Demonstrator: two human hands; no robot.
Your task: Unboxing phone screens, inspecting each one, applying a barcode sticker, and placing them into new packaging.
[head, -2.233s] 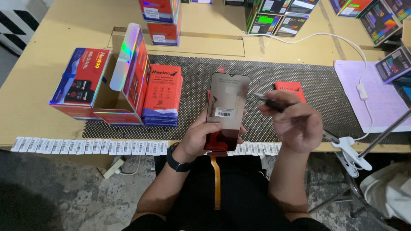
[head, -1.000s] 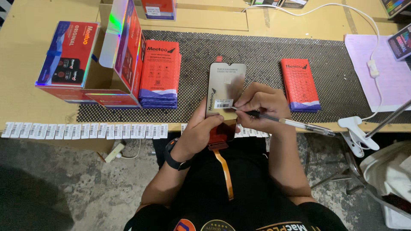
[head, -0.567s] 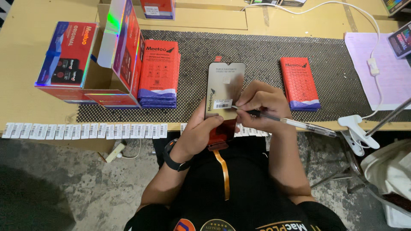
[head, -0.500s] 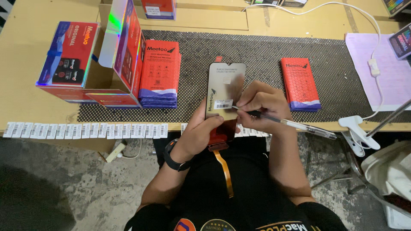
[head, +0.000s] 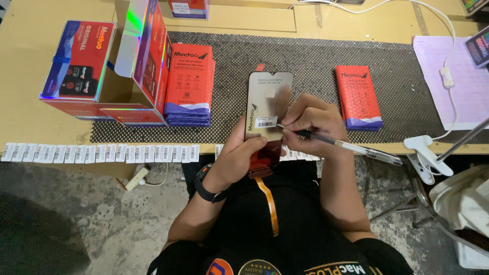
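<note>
Left hand (head: 239, 158) clasped around phone screen panel (head: 267, 109), held upright over surface (head: 30, 117) edge. Right hand (head: 313, 125) pinching pen (head: 351, 147), tip at panel's white label. Orange ribbon cable (head: 269, 203) dangling below. Red box stacks (head: 187, 91) left, red box (head: 358, 97) right, label strip (head: 102, 153) along edge. Panel's lower part hidden by fingers.

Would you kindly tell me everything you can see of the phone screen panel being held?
The phone screen panel is a flat, glossy dark rectangle with a notch at the top and a small white barcode sticker. An orange flex ribbon hangs from its bottom. The left hand holds it upright above the table edge; the right hand sets a pen against it.
</note>
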